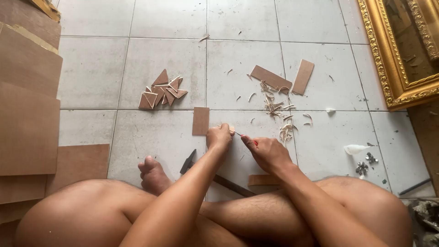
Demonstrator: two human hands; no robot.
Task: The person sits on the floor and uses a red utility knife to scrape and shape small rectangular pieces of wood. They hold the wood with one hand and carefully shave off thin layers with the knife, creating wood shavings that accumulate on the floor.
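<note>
The person sits cross-legged on a tiled floor [160, 137], bare knees at the bottom of the view and one foot [152, 175] at about seven o'clock from the hands. A hammer [215, 176] lies on the tiles just below the forearms, its head by the foot. A short brown strip [261, 179] rests beside the right wrist.

The left hand [219, 137] is closed, pinching a small pale wood piece [231, 129] against the floor. The right hand [267, 153] grips a thin blade [238, 134] with a red handle, tip touching that piece. The two hands are near each other, not touching.

At eleven o'clock from the left hand stands a small brown rectangle [200, 120]. Curled shavings [279, 114] scatter at one o'clock. Further, at ten o'clock, lies a heap of brown triangles [162, 91]. At one o'clock, two brown slats [286, 78] lie angled together. Large brown boards [27, 114] stack along nine o'clock. A gilded frame [388, 68] leans at two o'clock. A white blob [355, 148] lies at three o'clock.
</note>
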